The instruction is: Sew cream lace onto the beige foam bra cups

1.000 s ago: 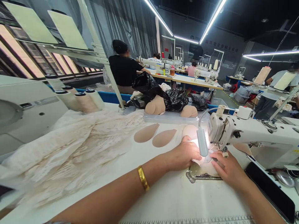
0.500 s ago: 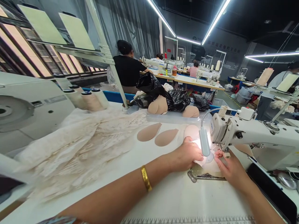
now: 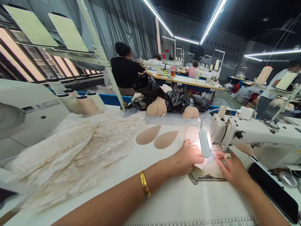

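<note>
Right hand (image 3: 231,169): fingers drawn slightly back from the left hand (image 3: 189,157) and closer together since the first earlier frame; left hand nearly unmoved. Left fingers are closed on the pale piece (image 3: 199,163); right fingertips are bent in at its far side, beside the needle area. Whether they grip it, cannot tell. Pale piece lies on the table (image 3: 188,204), under the lamp (image 3: 204,144), at the front of the sewing machine (image 3: 263,130). Progress, judged: work on this piece looks under way, as both hands are at it; its finished portion cannot be read, stitching being too small and glare strong. Two tan pads (image 3: 148,135) (image 3: 166,140) lie flat, apart from both hands, and appear unworked; whether they belong with the piece is unclear. Containers: the clear tray (image 3: 174,120) stands behind them; a left stack (image 3: 156,108) and a right stack (image 3: 191,112) of tan pads sit in or just over it. Black bag (image 3: 177,100) lies between and behind the stacks, contents hidden. Farther off, the clear bin (image 3: 244,94) has contents too indistinct to name. Lace fabric (image 3: 77,150) is heaped at the left.
</note>
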`<state>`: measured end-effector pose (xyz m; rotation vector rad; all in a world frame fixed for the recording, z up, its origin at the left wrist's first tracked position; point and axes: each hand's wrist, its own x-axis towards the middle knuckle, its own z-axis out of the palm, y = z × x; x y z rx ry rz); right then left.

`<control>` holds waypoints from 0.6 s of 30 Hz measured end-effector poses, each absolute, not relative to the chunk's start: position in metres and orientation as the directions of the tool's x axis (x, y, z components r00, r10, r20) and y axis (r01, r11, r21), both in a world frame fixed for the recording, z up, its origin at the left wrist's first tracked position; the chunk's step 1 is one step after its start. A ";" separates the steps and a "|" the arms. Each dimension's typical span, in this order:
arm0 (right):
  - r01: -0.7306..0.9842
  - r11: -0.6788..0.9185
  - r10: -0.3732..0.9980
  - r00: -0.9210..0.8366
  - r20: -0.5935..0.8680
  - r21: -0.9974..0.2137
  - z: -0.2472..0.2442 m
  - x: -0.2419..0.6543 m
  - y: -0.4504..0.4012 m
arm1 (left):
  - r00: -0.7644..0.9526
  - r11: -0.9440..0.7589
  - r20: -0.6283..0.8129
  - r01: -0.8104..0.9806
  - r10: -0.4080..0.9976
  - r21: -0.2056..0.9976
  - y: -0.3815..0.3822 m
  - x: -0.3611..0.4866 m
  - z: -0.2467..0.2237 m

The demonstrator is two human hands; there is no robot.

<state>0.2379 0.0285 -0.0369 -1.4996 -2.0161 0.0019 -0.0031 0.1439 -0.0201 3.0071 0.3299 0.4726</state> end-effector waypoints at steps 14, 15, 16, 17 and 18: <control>0.854 0.333 0.902 -0.163 0.400 -0.400 -0.038 0.240 0.023 | 0.907 -0.972 0.372 0.229 0.195 -0.047 0.136 -0.003 -0.020; 0.856 0.330 0.909 -0.176 0.377 -0.397 -0.037 0.240 0.022 | 0.907 -0.971 0.376 0.230 0.191 -0.062 0.134 -0.004 -0.019; 0.859 0.329 0.916 -0.190 0.353 -0.392 -0.036 0.240 0.022 | 0.905 -0.970 0.381 0.233 0.190 -0.071 0.133 -0.004 -0.019; 0.861 0.330 0.922 -0.206 0.328 -0.387 -0.034 0.239 0.021 | 0.903 -0.969 0.385 0.235 0.189 -0.074 0.131 -0.005 -0.018; 0.857 0.342 0.923 -0.230 0.308 -0.385 -0.032 0.238 0.021 | 0.901 -0.970 0.390 0.233 0.187 -0.074 0.128 -0.005 -0.018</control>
